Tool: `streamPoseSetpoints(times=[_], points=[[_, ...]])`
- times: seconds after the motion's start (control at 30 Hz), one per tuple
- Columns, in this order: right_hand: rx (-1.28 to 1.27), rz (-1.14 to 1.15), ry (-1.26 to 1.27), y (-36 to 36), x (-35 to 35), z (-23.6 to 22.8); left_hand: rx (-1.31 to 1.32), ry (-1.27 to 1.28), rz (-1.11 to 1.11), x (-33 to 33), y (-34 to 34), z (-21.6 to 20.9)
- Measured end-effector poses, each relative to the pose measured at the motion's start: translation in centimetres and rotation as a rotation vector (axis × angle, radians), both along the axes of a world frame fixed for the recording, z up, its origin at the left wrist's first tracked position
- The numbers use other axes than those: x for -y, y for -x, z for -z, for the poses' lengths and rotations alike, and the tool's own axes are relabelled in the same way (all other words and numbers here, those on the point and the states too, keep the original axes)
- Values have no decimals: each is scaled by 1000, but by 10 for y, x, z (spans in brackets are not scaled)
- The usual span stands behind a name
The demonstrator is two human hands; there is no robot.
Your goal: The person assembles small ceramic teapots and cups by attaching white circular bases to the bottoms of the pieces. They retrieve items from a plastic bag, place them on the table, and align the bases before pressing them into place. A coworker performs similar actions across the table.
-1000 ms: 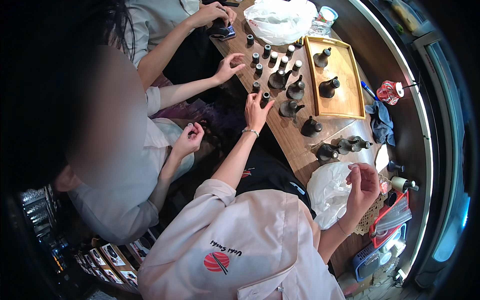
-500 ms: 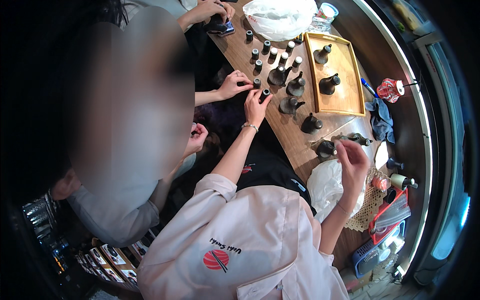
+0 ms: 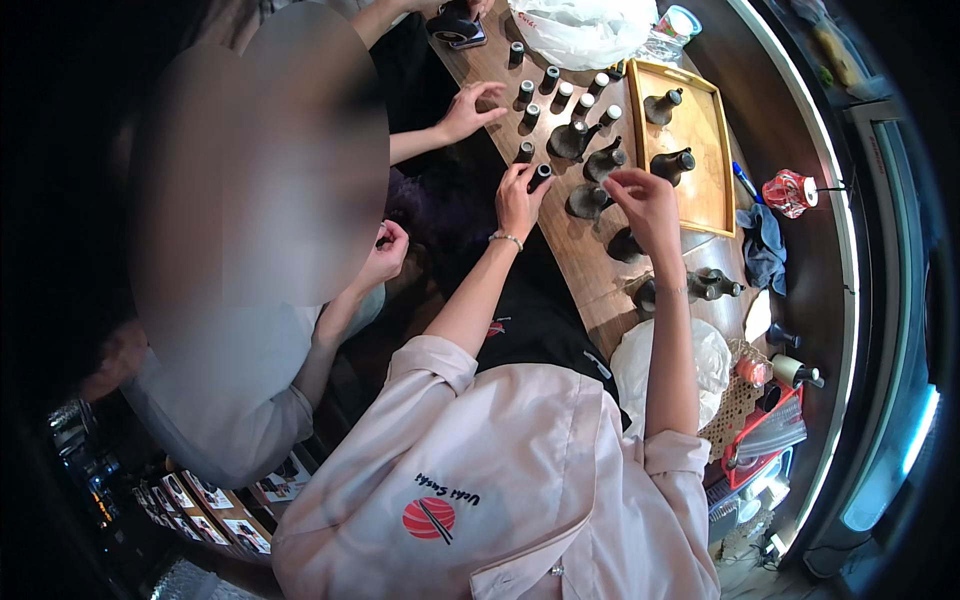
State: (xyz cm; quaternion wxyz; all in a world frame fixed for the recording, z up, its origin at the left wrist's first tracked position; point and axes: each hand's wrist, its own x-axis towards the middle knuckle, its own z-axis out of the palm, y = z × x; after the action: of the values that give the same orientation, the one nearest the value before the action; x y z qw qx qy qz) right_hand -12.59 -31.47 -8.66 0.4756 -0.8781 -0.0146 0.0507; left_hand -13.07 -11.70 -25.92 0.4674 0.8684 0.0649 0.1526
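Observation:
My left hand [image 3: 516,205] is closed around a small dark cylindrical jar [image 3: 541,176] at the table's near edge. My right hand [image 3: 648,215] is raised over the dark spouted jugs, its fingertips pinched; whether something tiny is between them cannot be made out. One jug [image 3: 585,202] stands between my hands, and another jug [image 3: 605,160] sits just beyond. Partly behind my right wrist is a further jug [image 3: 624,246]. Beside my left fingers stands a similar jar [image 3: 525,152]. Several more small jars [image 3: 526,92] stand farther away, some topped with white caps [image 3: 564,91].
A wooden tray [image 3: 695,115] carries two jugs at the far right. A co-worker's hand [image 3: 465,112] hovers by the table's left edge. White plastic bags [image 3: 585,30] lie at the far end and near my right forearm. A blue cloth [image 3: 763,245] and red basket [image 3: 765,440] line the right.
My right hand has moved left and farther away, from the nearer jugs toward my left hand. The co-worker's hand has drawn back from a jar. My left hand still grips its jar.

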Motion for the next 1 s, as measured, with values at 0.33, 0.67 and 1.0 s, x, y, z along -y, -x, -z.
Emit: streamPoseSetpoints(times=[0.33, 0.67, 1.0], points=[[19, -173, 259, -51, -34, 43, 32, -10, 3, -1, 0, 4], [51, -283, 325, -71, -56, 72, 93, -47, -10, -2, -1, 5], [-7, -304, 409, -73, -68, 81, 107, -67, 1, -2, -1, 7]])
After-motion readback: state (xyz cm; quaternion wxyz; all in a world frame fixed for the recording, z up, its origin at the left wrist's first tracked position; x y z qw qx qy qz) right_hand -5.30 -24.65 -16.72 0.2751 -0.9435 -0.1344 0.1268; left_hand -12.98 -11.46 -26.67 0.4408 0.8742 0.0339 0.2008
